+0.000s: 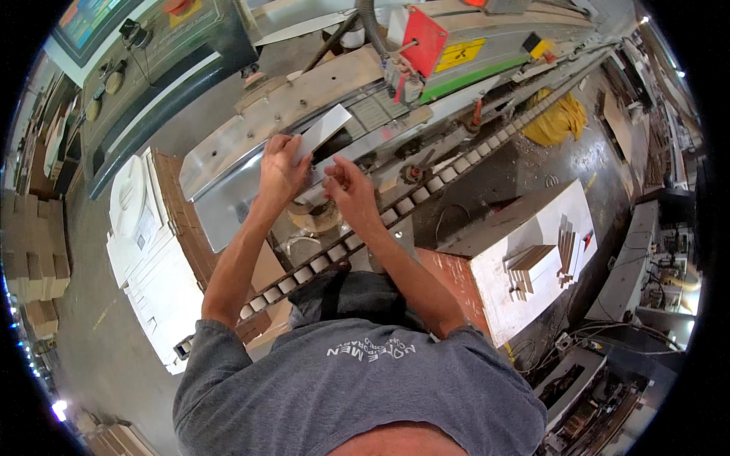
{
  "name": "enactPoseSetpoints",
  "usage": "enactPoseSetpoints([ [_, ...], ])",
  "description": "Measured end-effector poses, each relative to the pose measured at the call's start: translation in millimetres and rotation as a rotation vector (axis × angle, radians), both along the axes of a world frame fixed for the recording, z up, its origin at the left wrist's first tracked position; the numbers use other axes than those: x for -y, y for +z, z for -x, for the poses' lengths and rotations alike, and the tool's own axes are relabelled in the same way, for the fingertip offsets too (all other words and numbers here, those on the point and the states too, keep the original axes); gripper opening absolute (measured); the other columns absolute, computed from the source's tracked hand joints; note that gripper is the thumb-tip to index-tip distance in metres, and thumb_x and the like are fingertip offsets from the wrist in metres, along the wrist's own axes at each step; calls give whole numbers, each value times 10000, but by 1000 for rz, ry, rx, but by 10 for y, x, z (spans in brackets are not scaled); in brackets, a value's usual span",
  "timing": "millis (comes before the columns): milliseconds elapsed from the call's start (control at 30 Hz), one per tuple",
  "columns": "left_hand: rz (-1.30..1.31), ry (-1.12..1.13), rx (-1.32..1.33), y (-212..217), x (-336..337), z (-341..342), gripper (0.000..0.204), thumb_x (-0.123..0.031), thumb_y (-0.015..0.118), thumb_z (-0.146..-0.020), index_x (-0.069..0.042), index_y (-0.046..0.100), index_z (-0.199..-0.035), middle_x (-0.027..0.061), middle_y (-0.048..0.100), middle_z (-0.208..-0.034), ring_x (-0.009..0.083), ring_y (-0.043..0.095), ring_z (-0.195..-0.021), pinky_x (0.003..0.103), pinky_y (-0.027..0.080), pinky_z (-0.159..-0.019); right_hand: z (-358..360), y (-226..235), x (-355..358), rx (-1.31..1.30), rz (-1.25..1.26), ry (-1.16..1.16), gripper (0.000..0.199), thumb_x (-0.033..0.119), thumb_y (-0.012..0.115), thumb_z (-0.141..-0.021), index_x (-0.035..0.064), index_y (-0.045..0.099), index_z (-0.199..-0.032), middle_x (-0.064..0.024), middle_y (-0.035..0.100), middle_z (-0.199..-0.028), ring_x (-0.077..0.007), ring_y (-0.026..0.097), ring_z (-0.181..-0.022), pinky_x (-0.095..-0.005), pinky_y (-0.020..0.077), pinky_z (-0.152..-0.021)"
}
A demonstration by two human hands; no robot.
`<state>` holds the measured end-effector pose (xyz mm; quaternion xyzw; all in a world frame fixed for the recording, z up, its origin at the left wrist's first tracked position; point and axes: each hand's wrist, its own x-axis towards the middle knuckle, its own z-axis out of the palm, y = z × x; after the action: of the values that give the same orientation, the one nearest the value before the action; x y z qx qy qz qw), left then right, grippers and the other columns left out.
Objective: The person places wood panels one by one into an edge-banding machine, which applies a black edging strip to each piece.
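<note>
A narrow white board (325, 131) lies slantwise at the metal bed of a woodworking machine (308, 90). My left hand (281, 169) is closed on the near end of this board, its fingers over the top. Just to the right, my right hand (352, 191) hovers above the machine's near edge, apart from the board. Its fingers are curled together, and whatever they may hold is too small or hidden to make out. Below both hands runs a rail of small white rollers (405, 206), slanting up to the right.
A white-topped box (525, 304) at the right bears several narrow board strips (528, 262). White panels (144, 258) are stacked at the left. The machine's red housing (426, 42) and black hose (366, 23) stand beyond my hands. A yellow sack (553, 120) lies behind the roller rail.
</note>
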<state>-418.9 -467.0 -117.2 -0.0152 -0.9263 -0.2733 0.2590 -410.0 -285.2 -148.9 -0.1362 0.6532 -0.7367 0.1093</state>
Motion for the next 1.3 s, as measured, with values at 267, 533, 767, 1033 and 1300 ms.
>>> enactPoseSetpoints([
  [267,245,-27,0,30,113,349,185,-174,754,-788,-59,706,-926,123,579,-929,342,550,-889,462,483,-733,488,66,433,183,138,23,611,84,575,-975,-81,290,-1489,-67,632,-986,-107,613,-723,-247,534,-569],
  [533,112,29,18,-11,170,310,170,-194,749,-801,-80,723,-924,94,616,-876,313,579,-848,444,495,-721,627,-41,626,117,-53,-36,183,109,561,-978,-54,559,-1062,-24,592,-762,-82,555,-557,-246,431,-438],
  [767,115,74,-37,-73,301,146,170,-166,768,-788,-79,743,-932,89,663,-866,306,608,-858,425,520,-733,589,117,641,103,-68,-54,156,121,551,-972,-32,574,-977,-10,569,-707,-76,537,-533,-238,415,-433],
  [1033,98,-69,-102,-134,126,431,100,-134,729,-808,-57,718,-871,104,662,-827,316,606,-804,422,516,-715,841,1,498,-3,-154,-79,226,117,519,-935,-101,547,-986,-78,604,-709,-141,579,-629,-305,498,-604],
  [1300,96,-135,-62,-158,-215,865,61,-108,711,-790,-62,701,-829,104,636,-792,321,589,-810,425,505,-707,1194,84,200,72,-65,-131,186,51,525,-919,-90,492,-1036,-65,583,-769,-100,537,-652,-284,469,-576],
])
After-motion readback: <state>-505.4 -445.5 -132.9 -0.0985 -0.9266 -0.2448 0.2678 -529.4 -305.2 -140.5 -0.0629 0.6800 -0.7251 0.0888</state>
